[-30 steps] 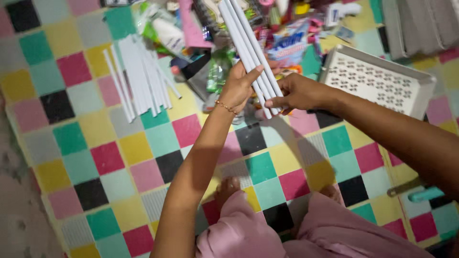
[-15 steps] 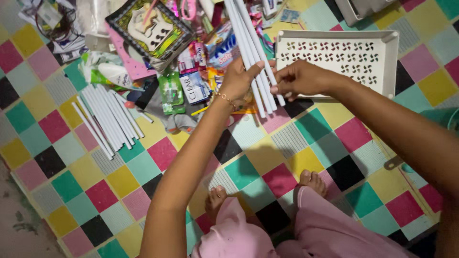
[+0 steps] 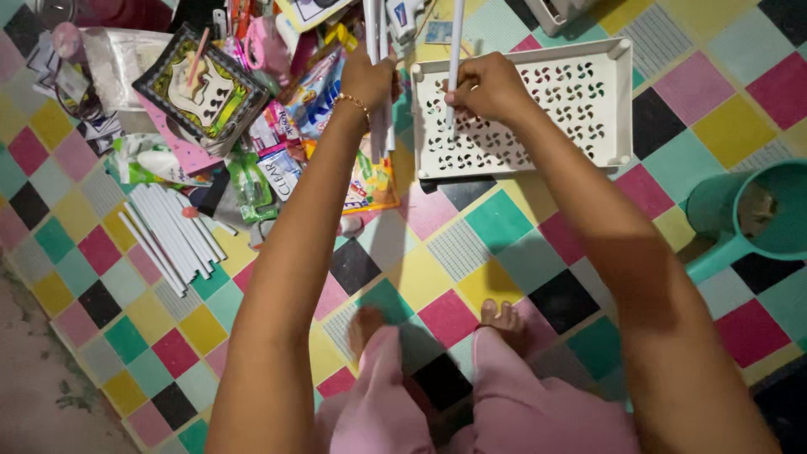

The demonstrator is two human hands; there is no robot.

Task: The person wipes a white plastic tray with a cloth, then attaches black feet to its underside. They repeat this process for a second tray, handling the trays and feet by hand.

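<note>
A single white tube (image 3: pixel 455 50) stands upright over the white perforated tray (image 3: pixel 538 126), its lower end at the tray's left part, pinched in the closed fingers of the right hand (image 3: pixel 483 84). Just to the left, the left hand (image 3: pixel 367 77) grips a small bundle of white tubes (image 3: pixel 378 109), which runs up past the top edge of the view and hangs down below the wrist, where a thin gold bracelet (image 3: pixel 351 101) sits. The tray lies flat on a floor mat (image 3: pixel 471 252) of coloured squares, with raised sockets at its corners and rows of pinwheel-shaped cutouts across its face. Left of the tray is a heap of packets and sachets (image 3: pixel 294 126), with a patterned framed picture (image 3: pixel 206 88) lying among them. Further left on the mat, well apart from both hands, lies a loose pile of more white tubes (image 3: pixel 168 231). A teal plastic scoop (image 3: pixel 748 214) rests at the right edge of the view. At the bottom, the person's bare toes (image 3: pixel 503 318) and pink trouser legs (image 3: pixel 504 403) show between the forearms.
</note>
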